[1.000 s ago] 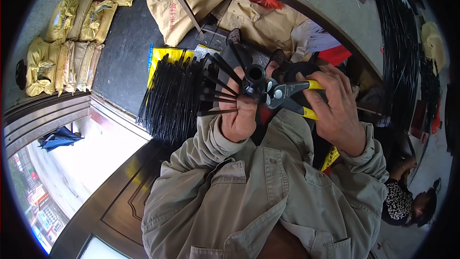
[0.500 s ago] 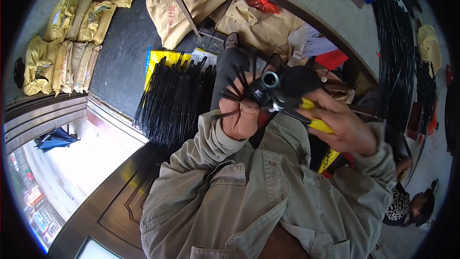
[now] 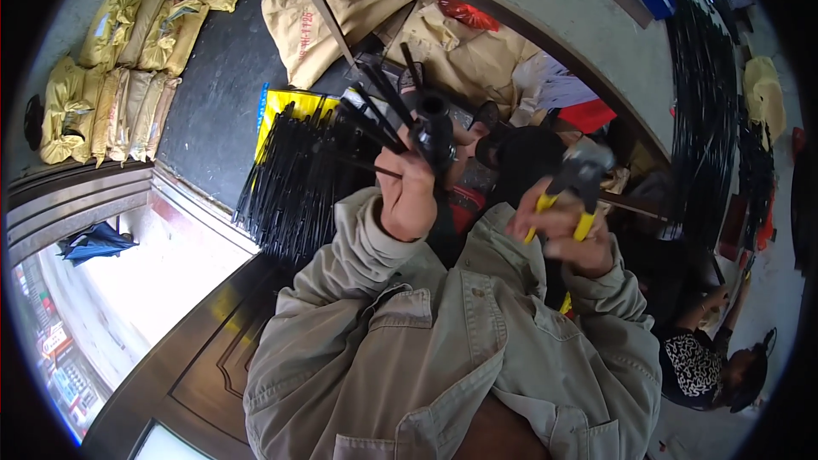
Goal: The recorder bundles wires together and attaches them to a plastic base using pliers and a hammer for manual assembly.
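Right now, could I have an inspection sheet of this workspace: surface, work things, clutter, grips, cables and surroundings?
Surface: dark floor
Work things: black sticks fanned beside a short tube; yellow-handled pliers, blurred, apart from the tube
Clutter: brown sacking and red bag, top centre
Grips: left hand closed on sticks and tube; right hand closed on pliers
Cables: long black strands at right, kind unclear
Surroundings: tied sacks and blue umbrella at left, another person lower right

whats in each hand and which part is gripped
Left hand: a black tubular piece with black rods; exact grip unclear. Right hand: pliers, by the yellow handles.
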Demonstrator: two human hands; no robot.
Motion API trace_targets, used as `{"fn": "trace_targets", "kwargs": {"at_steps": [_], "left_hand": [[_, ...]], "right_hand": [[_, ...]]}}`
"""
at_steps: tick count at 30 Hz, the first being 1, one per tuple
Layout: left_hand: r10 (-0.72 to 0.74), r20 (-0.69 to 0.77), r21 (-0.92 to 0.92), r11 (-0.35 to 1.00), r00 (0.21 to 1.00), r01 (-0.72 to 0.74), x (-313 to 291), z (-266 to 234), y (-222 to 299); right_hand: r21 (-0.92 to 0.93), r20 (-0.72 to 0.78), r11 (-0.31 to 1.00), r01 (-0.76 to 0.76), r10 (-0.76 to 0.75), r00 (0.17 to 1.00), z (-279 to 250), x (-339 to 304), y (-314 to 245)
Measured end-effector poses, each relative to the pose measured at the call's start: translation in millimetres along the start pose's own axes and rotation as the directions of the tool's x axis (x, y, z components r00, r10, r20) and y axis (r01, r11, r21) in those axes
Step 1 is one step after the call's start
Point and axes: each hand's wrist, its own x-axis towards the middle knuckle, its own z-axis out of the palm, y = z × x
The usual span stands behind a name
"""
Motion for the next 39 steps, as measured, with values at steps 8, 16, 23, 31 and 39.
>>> {"fn": "trace_targets", "kwargs": {"at_steps": [8,16,23,31,39], "left_hand": [[-0.036,-0.105,0.079,0.996,0.994,0.045,12.9,-2.7,-3.6],[-0.025,-0.269,-0.018,1.0,0.963,0.021,23.3,-5.1,-13.9],[-0.006,-0.312,-0.014,1.0,0.95,0.002,38.8,-16.5,-16.3],[-0.02,-0.355,-0.047,0.999,0.935,0.004,41.7,-23.7,-19.5],[-0.093,-0.108,0.043,0.994,0.99,0.098,37.1,-18.2,-1.7]], "right_hand": [[-0.884,-0.396,0.459,-0.09,-0.633,0.665,-107.0,95.9,-55.3],[-0.798,-0.401,-0.024,-0.602,-0.723,0.562,-262.0,219.0,-80.7],[-0.755,-0.414,-0.164,-0.635,-0.631,0.656,-287.4,257.2,-85.0],[-0.745,-0.336,-0.198,-0.637,-0.713,0.615,-302.0,264.4,-74.3],[-0.664,-0.506,0.745,0.07,-0.516,0.692,-128.9,183.8,-63.1]]}}
